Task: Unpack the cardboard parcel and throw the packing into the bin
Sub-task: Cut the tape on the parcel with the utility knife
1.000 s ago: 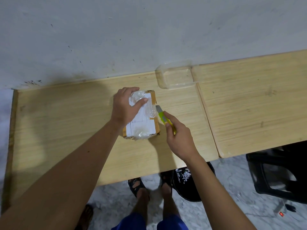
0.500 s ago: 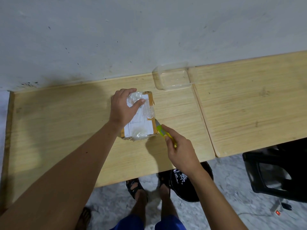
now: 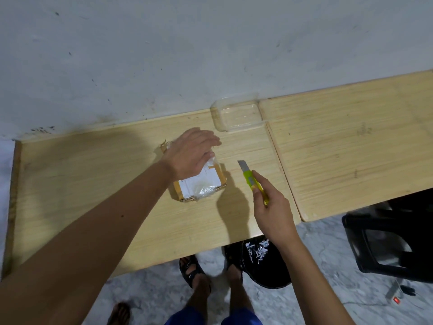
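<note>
Left hand (image 3: 191,154) atop parcel (image 3: 201,184); knife (image 3: 251,179) in right hand (image 3: 273,213), apart.

Soft, fairly dim indoor light falls from above and behind the viewer. A broad diffuse shadow darkens the left part of the wooden table (image 3: 70,174), and a sharper one lies on it beside the cardboard parcel (image 3: 201,184), below the right hand (image 3: 273,207). Clear tape on the parcel shows small white glints; the transparent plastic tray (image 3: 236,113) catches faint highlights along its rim. The left hand (image 3: 189,153) is slightly motion-blurred. Wide-angle distortion bows the table edges and stretches the forearms toward the lower corners. The grey wall (image 3: 210,43) looks evenly lit, mildly grainy.
</note>
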Demonstrator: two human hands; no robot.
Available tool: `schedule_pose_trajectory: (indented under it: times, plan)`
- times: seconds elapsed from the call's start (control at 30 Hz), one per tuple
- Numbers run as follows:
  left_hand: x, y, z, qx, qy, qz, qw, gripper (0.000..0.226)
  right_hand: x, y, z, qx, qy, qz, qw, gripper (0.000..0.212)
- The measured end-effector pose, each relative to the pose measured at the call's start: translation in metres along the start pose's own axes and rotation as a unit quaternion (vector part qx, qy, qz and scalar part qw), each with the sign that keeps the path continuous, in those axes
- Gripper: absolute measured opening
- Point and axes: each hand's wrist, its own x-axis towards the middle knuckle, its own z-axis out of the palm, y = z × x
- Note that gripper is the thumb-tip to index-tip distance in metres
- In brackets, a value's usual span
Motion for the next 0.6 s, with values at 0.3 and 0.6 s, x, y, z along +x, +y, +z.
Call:
schedule_pose_trajectory:
  times: [0.3,0.6]
  plan:
    - [0.002,-0.012,0.0,0.063,-0.058,0.04,0.996,0.054,-0.007,0.005,0.004,0.026,-0.019,0.003,0.999,0.043]
    - [-0.024,-0.025,-0.008,0.005,0.058,-0.287,0.956,0.038,0.01,-0.009,0.03,0.041,-0.047,-0.006,0.998,0.042]
